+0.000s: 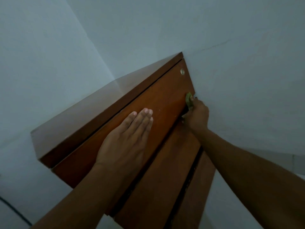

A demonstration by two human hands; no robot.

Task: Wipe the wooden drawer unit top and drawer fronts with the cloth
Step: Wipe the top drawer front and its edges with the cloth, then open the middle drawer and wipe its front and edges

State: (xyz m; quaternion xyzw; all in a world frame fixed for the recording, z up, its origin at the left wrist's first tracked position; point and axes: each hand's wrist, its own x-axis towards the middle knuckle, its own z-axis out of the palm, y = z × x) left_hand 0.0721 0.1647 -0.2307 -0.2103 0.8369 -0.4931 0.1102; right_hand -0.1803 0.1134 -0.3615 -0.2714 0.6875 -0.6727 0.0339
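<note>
The wooden drawer unit (85,123) stands in a room corner, its glossy top tilted across the view and its reddish-brown drawer fronts running down toward me. My left hand (125,142) lies flat with straight fingers on the top drawer front (166,96). My right hand (197,116) grips a small green cloth (188,98) at the right edge of the top drawer front, close to the wall. Most of the cloth is hidden inside the fist.
Pale walls (231,38) close in behind and to the right of the unit. A round metal lock (182,71) sits near the top right corner of the upper drawer. Two lower drawer fronts (158,187) step out below. A dark cable (14,210) runs at lower left.
</note>
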